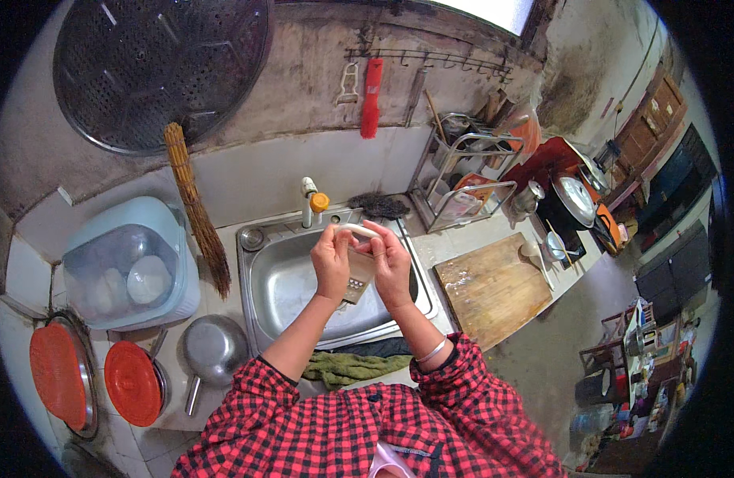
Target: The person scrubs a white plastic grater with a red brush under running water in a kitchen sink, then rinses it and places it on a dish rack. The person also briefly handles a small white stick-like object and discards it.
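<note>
Both of my hands are raised over the stainless steel sink (277,305). Between them they hold a grater (356,282) by its white rounded upper end. My left hand (331,263) grips one side of that end, and my right hand (392,263) pinches the other. The grater's metal face with raised holes hangs down between my wrists, partly hidden by my fingers. Just beyond my hands stands a white tap (307,203) with an orange knob (320,202).
A wet wooden cutting board (492,287) lies right of the sink, with a metal rack (462,179) behind. Left are a blue lidded tub (131,263), a straw whisk brush (193,209), a saucepan (214,349) and red lids (132,382). A green cloth (349,367) lies at the front edge.
</note>
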The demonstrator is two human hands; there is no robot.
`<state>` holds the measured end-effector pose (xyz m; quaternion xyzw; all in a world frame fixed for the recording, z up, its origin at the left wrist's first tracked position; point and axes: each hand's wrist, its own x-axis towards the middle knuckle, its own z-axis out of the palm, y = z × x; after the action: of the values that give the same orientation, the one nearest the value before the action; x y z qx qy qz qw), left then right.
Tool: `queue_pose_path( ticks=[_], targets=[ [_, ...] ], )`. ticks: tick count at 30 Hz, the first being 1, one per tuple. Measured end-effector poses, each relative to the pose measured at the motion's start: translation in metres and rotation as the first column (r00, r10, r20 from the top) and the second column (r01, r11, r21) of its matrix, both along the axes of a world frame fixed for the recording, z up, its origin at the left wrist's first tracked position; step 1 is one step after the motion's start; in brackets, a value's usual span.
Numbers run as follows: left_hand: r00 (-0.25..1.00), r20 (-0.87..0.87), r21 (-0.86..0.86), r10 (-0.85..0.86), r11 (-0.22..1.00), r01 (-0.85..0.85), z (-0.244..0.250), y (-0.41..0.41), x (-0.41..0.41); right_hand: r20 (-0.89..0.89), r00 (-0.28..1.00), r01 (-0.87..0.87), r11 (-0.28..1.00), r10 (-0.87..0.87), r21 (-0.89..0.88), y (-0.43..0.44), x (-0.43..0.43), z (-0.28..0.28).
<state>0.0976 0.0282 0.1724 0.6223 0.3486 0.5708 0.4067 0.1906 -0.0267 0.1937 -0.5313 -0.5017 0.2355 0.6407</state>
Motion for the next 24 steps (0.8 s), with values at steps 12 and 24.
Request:
queue_pose_path(
  ticks=[12, 24],
  targets=[
    [0.798, 0.424, -0.212, -0.429, 0.81, 0.547, -0.029, 0.021, -0.017, -0.473, 0.875, -0.098, 0.994, 0.106, 0.041, 0.04, 0.016, -0.032],
    [0.807, 0.564, -0.373, -0.173, 0.819, 0.437, -0.043, 0.028, -0.021, -0.434, 0.891, -0.151, 0.989, 0.136, -0.001, 0.048, 0.008, -0.041]
  ],
)
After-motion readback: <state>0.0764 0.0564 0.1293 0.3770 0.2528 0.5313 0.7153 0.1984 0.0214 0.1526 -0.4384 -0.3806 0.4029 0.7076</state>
